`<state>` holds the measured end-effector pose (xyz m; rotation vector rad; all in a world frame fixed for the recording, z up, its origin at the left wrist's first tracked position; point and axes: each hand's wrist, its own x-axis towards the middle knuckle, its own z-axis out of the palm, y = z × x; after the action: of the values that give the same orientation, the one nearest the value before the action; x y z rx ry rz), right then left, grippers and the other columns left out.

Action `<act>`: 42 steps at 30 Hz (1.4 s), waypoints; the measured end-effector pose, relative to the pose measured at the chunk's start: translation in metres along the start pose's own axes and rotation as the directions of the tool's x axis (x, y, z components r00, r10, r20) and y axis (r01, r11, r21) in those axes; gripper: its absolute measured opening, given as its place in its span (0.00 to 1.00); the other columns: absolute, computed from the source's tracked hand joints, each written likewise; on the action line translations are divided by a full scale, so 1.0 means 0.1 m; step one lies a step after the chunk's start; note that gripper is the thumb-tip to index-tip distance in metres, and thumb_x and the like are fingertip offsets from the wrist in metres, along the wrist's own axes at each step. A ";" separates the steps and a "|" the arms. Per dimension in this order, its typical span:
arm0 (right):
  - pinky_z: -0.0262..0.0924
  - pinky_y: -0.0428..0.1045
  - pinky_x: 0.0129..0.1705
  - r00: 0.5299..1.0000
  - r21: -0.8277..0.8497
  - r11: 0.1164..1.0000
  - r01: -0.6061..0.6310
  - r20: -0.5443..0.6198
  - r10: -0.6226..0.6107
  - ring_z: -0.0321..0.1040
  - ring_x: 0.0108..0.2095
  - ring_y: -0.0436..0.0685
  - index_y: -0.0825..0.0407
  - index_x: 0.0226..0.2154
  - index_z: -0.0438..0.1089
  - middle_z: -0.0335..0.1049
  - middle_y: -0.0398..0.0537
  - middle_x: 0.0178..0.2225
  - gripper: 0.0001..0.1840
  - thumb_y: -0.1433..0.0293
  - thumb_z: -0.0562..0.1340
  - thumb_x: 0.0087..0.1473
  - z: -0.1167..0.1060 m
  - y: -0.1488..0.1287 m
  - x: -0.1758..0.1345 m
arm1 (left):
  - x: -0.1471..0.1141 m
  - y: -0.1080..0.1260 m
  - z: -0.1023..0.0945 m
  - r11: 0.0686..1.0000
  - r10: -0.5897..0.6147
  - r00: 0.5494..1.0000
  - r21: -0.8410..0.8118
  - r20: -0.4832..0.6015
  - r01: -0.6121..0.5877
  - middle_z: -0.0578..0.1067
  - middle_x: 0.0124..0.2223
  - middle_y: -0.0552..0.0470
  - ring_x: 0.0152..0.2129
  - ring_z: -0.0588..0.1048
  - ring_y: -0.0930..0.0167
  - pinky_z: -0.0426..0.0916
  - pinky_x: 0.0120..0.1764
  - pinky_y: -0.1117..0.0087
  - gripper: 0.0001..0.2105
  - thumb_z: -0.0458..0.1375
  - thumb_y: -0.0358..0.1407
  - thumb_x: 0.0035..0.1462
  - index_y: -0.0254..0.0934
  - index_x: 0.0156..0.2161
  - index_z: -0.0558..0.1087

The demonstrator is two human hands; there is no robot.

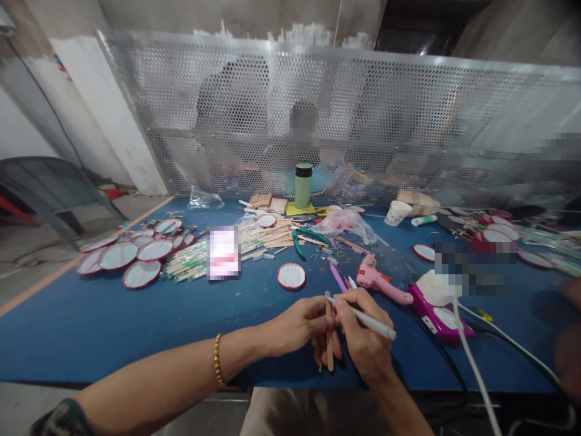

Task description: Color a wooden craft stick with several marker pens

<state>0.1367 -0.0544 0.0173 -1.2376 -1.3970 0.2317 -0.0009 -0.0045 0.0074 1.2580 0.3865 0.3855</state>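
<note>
Near the front edge of the blue table, my left hand point(305, 327) pinches a wooden craft stick point(330, 354) held roughly upright. My right hand point(365, 339) is closed around a white pen point(374, 325), whose tip end meets the upper part of the stick. Just beyond my hands lies a round white disc with a red rim point(291, 276). Purple pens point(336, 277) rest close to my right fingers, and a pink glue gun point(381, 281) lies to their right.
Several red-rimmed discs point(118, 255) pile up at the left, beside bundled sticks point(188, 257). Green-handled pliers point(298, 244), a green bottle point(303, 186) and a paper cup point(397, 213) stand farther back. A magenta power strip point(431, 315) with trailing cables sits right. A perforated metal screen point(354, 121) closes the back.
</note>
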 end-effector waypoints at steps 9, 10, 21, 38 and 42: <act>0.57 0.43 0.18 0.999 0.007 0.999 -0.035 -0.012 0.035 0.61 0.15 0.48 0.50 0.23 0.70 0.66 0.38 0.16 0.14 0.64 0.60 0.58 -0.01 0.04 -0.02 | 0.00 0.02 0.01 1.000 0.000 1.000 0.000 -0.009 0.000 0.76 0.27 0.53 0.17 0.73 0.74 0.68 0.22 0.73 0.24 0.59 0.58 0.55 0.37 0.37 0.61; 0.57 0.43 0.18 0.999 0.005 0.999 -0.034 -0.008 0.034 0.61 0.15 0.48 0.50 0.23 0.70 0.66 0.38 0.16 0.14 0.64 0.60 0.58 -0.01 0.03 -0.02 | 0.00 0.02 0.01 1.000 0.002 1.000 0.003 -0.010 -0.002 0.76 0.27 0.53 0.17 0.73 0.74 0.68 0.22 0.73 0.25 0.59 0.58 0.55 0.37 0.37 0.61; 0.57 0.41 0.18 0.999 -0.014 0.999 0.032 -0.017 -0.032 0.62 0.15 0.46 0.51 0.22 0.70 0.66 0.37 0.15 0.13 0.68 0.60 0.57 0.00 0.00 0.01 | 0.00 0.02 0.00 1.000 -0.005 1.000 0.011 -0.007 0.005 0.75 0.27 0.53 0.16 0.72 0.74 0.67 0.22 0.72 0.25 0.59 0.59 0.54 0.37 0.37 0.61; 0.58 0.40 0.20 0.999 -0.018 0.999 0.047 -0.024 -0.048 0.64 0.16 0.46 0.51 0.21 0.69 0.68 0.38 0.16 0.13 0.68 0.59 0.56 0.00 -0.01 0.01 | -0.01 0.03 0.02 1.000 0.001 1.000 0.015 -0.014 0.000 0.75 0.27 0.53 0.16 0.73 0.73 0.67 0.22 0.72 0.26 0.59 0.60 0.54 0.37 0.36 0.62; 0.57 0.40 0.18 0.999 -0.014 0.999 0.029 -0.029 -0.030 0.62 0.15 0.46 0.51 0.21 0.69 0.67 0.37 0.16 0.13 0.68 0.60 0.57 0.00 0.00 0.00 | -0.02 0.05 0.02 1.000 -0.003 1.000 0.023 -0.018 0.003 0.75 0.27 0.53 0.17 0.73 0.73 0.68 0.22 0.72 0.26 0.58 0.60 0.54 0.37 0.36 0.62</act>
<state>0.1370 -0.0550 0.0173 -1.2265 -1.3931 0.1834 -0.0014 -0.0060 0.0127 1.2773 0.4096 0.3910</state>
